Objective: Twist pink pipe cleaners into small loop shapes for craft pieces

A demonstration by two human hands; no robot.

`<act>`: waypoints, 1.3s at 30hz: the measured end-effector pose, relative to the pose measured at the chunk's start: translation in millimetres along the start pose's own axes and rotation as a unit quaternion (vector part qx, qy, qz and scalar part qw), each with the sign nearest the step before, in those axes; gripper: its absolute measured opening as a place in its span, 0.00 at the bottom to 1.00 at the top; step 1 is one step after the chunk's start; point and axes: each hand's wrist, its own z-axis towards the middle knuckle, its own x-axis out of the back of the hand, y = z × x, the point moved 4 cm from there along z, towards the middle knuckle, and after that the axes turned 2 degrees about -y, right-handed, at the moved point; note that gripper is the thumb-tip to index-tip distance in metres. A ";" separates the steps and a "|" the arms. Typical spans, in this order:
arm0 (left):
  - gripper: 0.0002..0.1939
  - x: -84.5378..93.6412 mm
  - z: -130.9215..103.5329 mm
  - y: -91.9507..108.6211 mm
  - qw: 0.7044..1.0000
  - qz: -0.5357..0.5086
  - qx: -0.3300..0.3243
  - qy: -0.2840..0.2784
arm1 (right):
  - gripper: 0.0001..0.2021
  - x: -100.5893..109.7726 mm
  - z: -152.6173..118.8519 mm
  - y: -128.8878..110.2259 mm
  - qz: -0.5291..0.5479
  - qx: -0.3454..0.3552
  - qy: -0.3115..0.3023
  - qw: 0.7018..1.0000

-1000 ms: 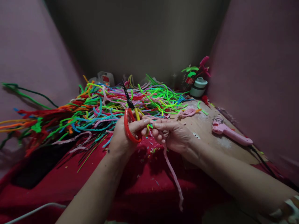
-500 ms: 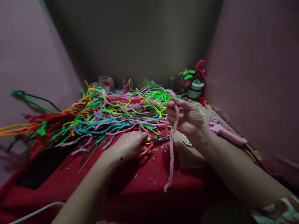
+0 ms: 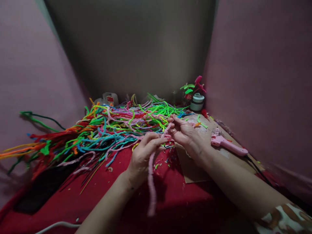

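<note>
A fuzzy pink pipe cleaner (image 3: 152,185) runs between my hands, its loose end hanging down over the red cloth. The fingers of my left hand (image 3: 146,152) are closed round its middle. Just to the right and slightly higher, my right hand (image 3: 186,135) pinches its upper part between the fingertips. Beneath the hands, only a bit of the scissors' metal (image 3: 168,146) shows; their handles are hidden by my left hand. Right behind the hands lies a large tangled pile of coloured pipe cleaners (image 3: 122,122).
A pink glue gun (image 3: 230,145) with a black cord rests on a brown board (image 3: 195,172) at the right. A pale blue jar (image 3: 197,102) stands at the back, near pink and green fuzzy shapes. A dark flat object (image 3: 40,191) lies at the left.
My left hand has risen from beside the scissors and taken hold of the pink pipe cleaner. My right hand has moved left and down, and the pipe cleaner's hanging end has shifted left.
</note>
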 end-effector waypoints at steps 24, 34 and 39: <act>0.13 51.0 23.5 -43.8 0.735 -0.545 0.197 0.351 | 0.05 -8.2 -8.4 4.9 -0.076 0.092 -0.081 0.990; 0.11 41.5 14.6 -44.2 0.762 -0.492 0.267 0.324 | 0.09 -10.1 -11.4 -8.8 0.028 0.018 -0.012 0.999; 0.10 38.0 16.6 -38.1 0.773 -0.490 0.228 0.332 | 0.06 -11.3 -13.0 -18.4 -0.016 0.033 -0.050 0.998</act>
